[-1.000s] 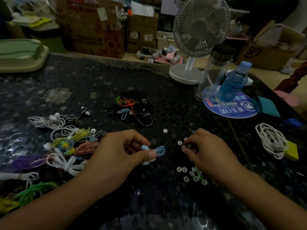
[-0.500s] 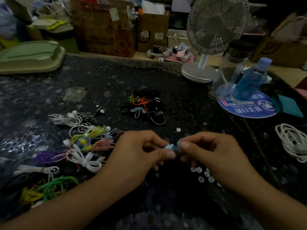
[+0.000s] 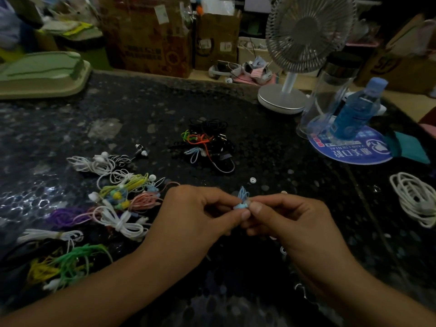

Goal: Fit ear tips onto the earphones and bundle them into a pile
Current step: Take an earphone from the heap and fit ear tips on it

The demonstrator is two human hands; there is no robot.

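Note:
My left hand (image 3: pixel 198 215) and my right hand (image 3: pixel 290 220) meet at the table's middle, both pinching a light blue earphone (image 3: pixel 241 204) whose thin cord loops up just above the fingertips. The right thumb and forefinger press against the bud; whether an ear tip sits between them is hidden. A loose white ear tip (image 3: pixel 253 180) lies just beyond the hands, and another (image 3: pixel 283 250) peeks out under my right hand. Bundled earphones in white, yellow, pink, purple and green (image 3: pixel 122 199) lie in a pile at the left. A dark tangle of earphones (image 3: pixel 207 145) sits farther back.
A desk fan (image 3: pixel 304 43) stands at the back right beside a clear tumbler (image 3: pixel 330 90) and a blue bottle (image 3: pixel 356 109) on a round blue card (image 3: pixel 354 152). A coiled white cable (image 3: pixel 415 199) lies at the right edge. A green tray (image 3: pixel 40 74) sits back left.
My right hand left the loose ear tips and came up to the left hand; both now pinch the blue earphone. The view has shifted slightly.

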